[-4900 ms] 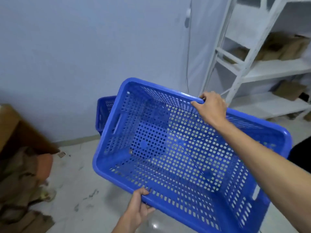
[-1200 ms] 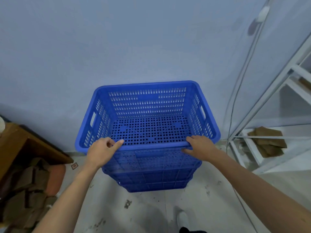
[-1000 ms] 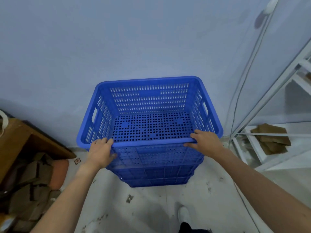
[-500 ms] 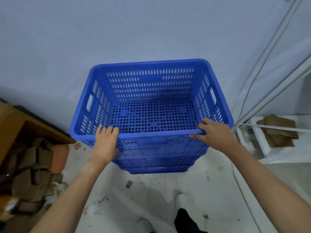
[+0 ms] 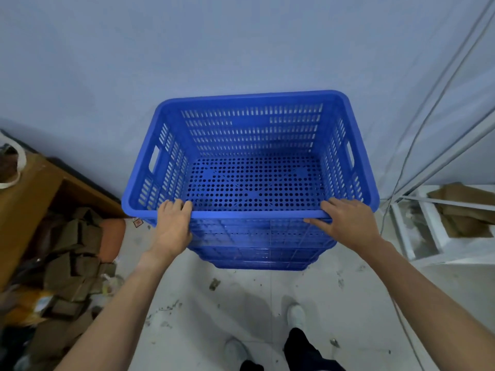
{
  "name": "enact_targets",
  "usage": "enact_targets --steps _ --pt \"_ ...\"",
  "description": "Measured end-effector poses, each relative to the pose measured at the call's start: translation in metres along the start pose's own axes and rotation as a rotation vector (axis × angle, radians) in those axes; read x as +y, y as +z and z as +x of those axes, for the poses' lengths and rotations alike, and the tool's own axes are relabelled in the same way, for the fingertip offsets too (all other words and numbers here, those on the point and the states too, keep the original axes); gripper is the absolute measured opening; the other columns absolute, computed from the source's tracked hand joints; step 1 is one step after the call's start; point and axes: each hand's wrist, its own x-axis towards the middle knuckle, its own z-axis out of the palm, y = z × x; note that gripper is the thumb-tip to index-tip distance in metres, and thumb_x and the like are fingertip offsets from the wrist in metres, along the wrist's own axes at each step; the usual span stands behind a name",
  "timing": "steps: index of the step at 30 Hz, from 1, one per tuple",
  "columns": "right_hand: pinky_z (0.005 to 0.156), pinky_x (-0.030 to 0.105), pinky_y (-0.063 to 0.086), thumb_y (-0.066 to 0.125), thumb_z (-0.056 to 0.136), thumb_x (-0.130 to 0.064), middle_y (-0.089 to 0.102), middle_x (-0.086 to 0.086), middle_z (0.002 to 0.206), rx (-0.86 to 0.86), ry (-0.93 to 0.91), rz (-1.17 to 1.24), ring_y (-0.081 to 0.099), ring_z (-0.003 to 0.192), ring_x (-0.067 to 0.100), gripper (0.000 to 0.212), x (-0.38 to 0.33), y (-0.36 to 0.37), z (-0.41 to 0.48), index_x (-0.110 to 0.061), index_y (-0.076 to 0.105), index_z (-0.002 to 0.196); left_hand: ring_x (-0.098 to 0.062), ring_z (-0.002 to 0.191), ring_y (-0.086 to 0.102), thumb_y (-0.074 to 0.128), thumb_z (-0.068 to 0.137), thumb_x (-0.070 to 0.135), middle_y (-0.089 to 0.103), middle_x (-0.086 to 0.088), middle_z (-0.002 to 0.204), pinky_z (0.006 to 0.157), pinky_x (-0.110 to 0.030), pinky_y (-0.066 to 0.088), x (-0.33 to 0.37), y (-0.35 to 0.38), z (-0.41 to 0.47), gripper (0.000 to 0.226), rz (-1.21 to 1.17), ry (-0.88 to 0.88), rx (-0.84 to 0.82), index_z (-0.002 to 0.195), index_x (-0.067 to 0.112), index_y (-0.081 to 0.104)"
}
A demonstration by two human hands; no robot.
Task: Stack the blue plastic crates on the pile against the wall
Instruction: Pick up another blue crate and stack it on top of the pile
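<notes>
While you stood on the pale grey, dirty concrete floor, a plain light blue wall rose right in front of you. Small bits of dirt lay on the floor near your white shoes. On your left sat a brown wooden box with a heap of crumpled brown cardboard scraps beside it. On your right stood a white metal shelf rack with flat brown cardboard pieces on its low shelf. Thin grey cables ran down the wall next to the rack.

Your big blue plastic crate with holes sat on top of the pile of blue plastic crates, which stood on the floor against the wall. The top crate was empty. Its bottom was full of round holes, and its sides had rows of little slots. Each short side had one long handle hole. The rims of the lower crates peeked out under it.

Your left hand lay on the near rim, with its fingers curled over the edge. Your right hand held the same rim farther right, its fingers bent over the top and its thumb pressed on the outside wall.
</notes>
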Motion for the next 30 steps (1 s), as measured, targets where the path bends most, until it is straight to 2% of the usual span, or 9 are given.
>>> enact_targets --steps 6,11,15,18,21,24,27,30 --pt "0.048 0.027 0.033 0.053 0.083 -0.071 0.049 -0.002 0.056 -0.008 0.020 -0.003 0.049 0.047 0.019 0.055 0.001 -0.004 0.006 -0.019 0.054 0.067 -0.034 0.077 0.050 0.068 0.058 -0.001 0.052 -0.013 0.087 0.080 -0.044 0.040 -0.008 -0.005 0.013 0.039 0.012 0.054 -0.053 0.094 0.008 0.057" --pt "0.049 0.027 0.028 0.051 0.085 -0.071 0.048 -0.003 0.057 -0.021 0.020 0.006 0.046 0.047 0.018 0.056 -0.004 -0.004 -0.003 -0.018 0.054 0.067 -0.034 0.084 0.052 0.066 0.069 0.005 0.054 -0.014 0.093 0.095 -0.045 0.038 -0.007 -0.009 0.002 0.031 -0.025 -0.013 -0.063 0.099 0.010 0.058" --pt "0.051 0.025 0.024 0.051 0.082 -0.071 0.049 -0.003 0.057 -0.026 0.029 0.026 0.045 0.046 0.017 0.055 -0.005 -0.010 0.000 -0.019 0.056 0.067 -0.031 0.096 0.055 0.065 0.081 0.030 0.057 -0.008 0.099 0.101 -0.040 0.037 -0.009 -0.014 0.001 0.029 -0.094 -0.006 -0.131 0.105 0.015 0.058" --pt "0.052 0.025 0.025 0.049 0.082 -0.072 0.042 -0.007 0.058 -0.023 0.052 0.038 0.037 0.047 0.015 0.056 -0.007 -0.011 -0.001 -0.019 0.056 0.067 -0.027 0.097 0.054 0.059 0.073 0.061 0.055 -0.003 0.097 0.100 -0.039 0.037 -0.011 -0.013 0.002 0.052 -0.143 -0.018 -0.151 0.105 0.019 0.059" --pt "0.053 0.026 0.027 0.040 0.080 -0.077 0.038 -0.009 0.060 -0.035 0.100 0.043 0.034 0.050 0.013 0.061 -0.011 -0.013 0.000 -0.019 0.057 0.068 -0.021 0.089 0.051 0.046 0.067 0.084 0.054 0.001 0.091 0.095 -0.038 0.039 -0.010 -0.015 -0.003 0.071 -0.212 0.000 -0.089 0.097 0.021 0.060" --pt "0.054 0.027 0.027 0.028 0.078 -0.084 0.038 -0.010 0.060 -0.095 0.146 0.028 0.036 0.051 0.013 0.071 -0.014 -0.016 0.001 -0.020 0.059 0.070 -0.019 0.080 0.054 0.029 0.081 0.084 0.054 0.003 0.082 0.086 -0.036 0.042 -0.019 -0.015 -0.005 0.074 -0.275 0.024 -0.049 0.091 0.020 0.064" --pt "0.056 0.029 0.028 0.009 0.076 -0.089 0.043 -0.008 0.063 -0.203 0.201 -0.024 0.045 0.055 0.016 0.085 -0.019 -0.019 0.001 -0.022 0.060 0.074 -0.026 0.087 0.062 0.015 0.088 0.074 0.060 -0.001 0.083 0.088 -0.039 0.045 -0.036 -0.011 -0.002 0.082 -0.313 -0.018 -0.018 0.094 0.016 0.072" --pt "0.063 0.032 0.031 0.001 0.074 -0.090 0.042 -0.007 0.071 -0.246 0.266 -0.047 0.052 0.067 0.020 0.089 -0.026 -0.026 -0.001 -0.022 0.059 0.081 -0.031 0.094 0.064 0.012 0.090 0.069 0.067 -0.006 0.092 0.091 -0.044 0.047 -0.057 -0.003 0.003 0.082 -0.242 -0.055 -0.009 0.092 0.016 0.075"
